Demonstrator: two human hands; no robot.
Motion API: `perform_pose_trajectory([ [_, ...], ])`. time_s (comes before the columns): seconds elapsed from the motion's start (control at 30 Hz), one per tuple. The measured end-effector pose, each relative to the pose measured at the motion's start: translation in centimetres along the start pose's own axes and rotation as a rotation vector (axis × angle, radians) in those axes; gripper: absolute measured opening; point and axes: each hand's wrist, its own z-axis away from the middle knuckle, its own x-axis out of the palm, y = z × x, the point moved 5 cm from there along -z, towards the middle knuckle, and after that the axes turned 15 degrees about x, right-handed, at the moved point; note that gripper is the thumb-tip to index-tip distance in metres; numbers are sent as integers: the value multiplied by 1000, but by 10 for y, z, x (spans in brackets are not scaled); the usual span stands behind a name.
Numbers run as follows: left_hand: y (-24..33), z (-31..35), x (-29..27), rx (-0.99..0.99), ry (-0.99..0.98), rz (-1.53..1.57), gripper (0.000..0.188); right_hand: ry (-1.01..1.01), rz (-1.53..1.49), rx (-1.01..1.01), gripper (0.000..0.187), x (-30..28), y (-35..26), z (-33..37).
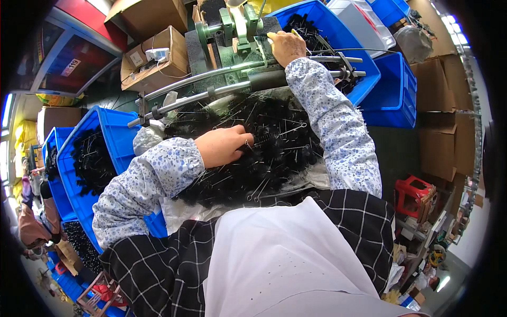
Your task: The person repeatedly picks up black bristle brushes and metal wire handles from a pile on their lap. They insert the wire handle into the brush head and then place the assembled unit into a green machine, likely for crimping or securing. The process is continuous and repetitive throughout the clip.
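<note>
My left hand closes its fingers on one black wire brush from the large heap remaining; my right hand presses another against the green machine, grip hidden.

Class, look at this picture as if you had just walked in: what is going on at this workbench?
A person in flowered sleeves works over a heap of black bristle brushes with wire stems. The left hand rests in the heap, fingers closing on a brush. The right hand reaches up to a green machine at the back of the bench. Blue bins of the same brushes stand on both sides, with cardboard boxes behind.
</note>
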Motion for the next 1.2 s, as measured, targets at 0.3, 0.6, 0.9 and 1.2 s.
perform_pose_trajectory([
  [0.3, -5, 9, -19, 45, 239, -5, 21, 26, -104, -84, 24, 23, 7, -16],
  [0.6, 17, 56, -79, 37, 411, 69, 25, 0, -74, 45, 36, 11, 28, 0],
  [0.9, 21, 55, -87, 28, 486, 84, 25, 55, -178, 22, 19, 11, -30, 7],
  [1.2, 12, 57, -91, 21, 574, 77, 24, 76, -120, 18, 21, 4, -9, 5],
])
